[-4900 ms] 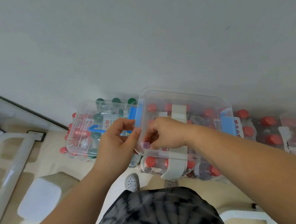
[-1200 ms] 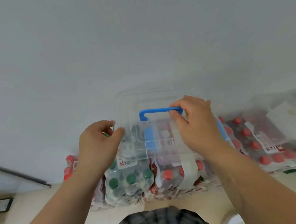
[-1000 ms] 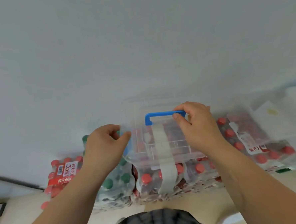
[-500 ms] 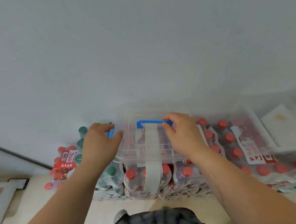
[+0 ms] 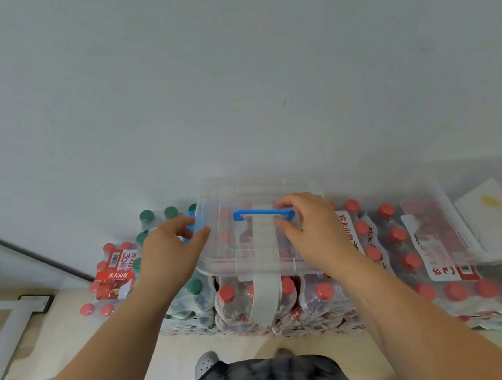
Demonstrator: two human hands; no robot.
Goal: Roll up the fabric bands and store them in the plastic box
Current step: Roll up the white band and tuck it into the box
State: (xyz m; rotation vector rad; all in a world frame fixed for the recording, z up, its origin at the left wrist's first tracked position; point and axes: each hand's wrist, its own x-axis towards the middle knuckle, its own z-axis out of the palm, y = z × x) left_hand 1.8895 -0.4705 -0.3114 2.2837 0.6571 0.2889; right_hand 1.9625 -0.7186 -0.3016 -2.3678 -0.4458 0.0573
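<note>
A clear plastic box [image 5: 227,261] with its lid on and a blue handle [image 5: 263,213] rests on shrink-wrapped packs of bottles by the wall. My left hand [image 5: 168,253] grips the box's left end at a blue latch, thumb on the lid edge. My right hand [image 5: 317,232] lies on the lid's right part, its fingers curled at the right end of the blue handle. The box's contents are hard to make out through the lid. No fabric band is plainly visible.
Packs of red-capped bottles [image 5: 410,262] and green-capped bottles [image 5: 157,219] line the grey wall [image 5: 237,87]. A white carry strap [image 5: 265,294] crosses the pack under the box. A second clear container [image 5: 440,222] lies at right. White furniture leg [image 5: 8,328] at left; my shoe [image 5: 206,364] below.
Earlier the box was open and held up while my fingers worked at its rim. It now has its lid on and has come down onto the bottle packs, both hands still on it.
</note>
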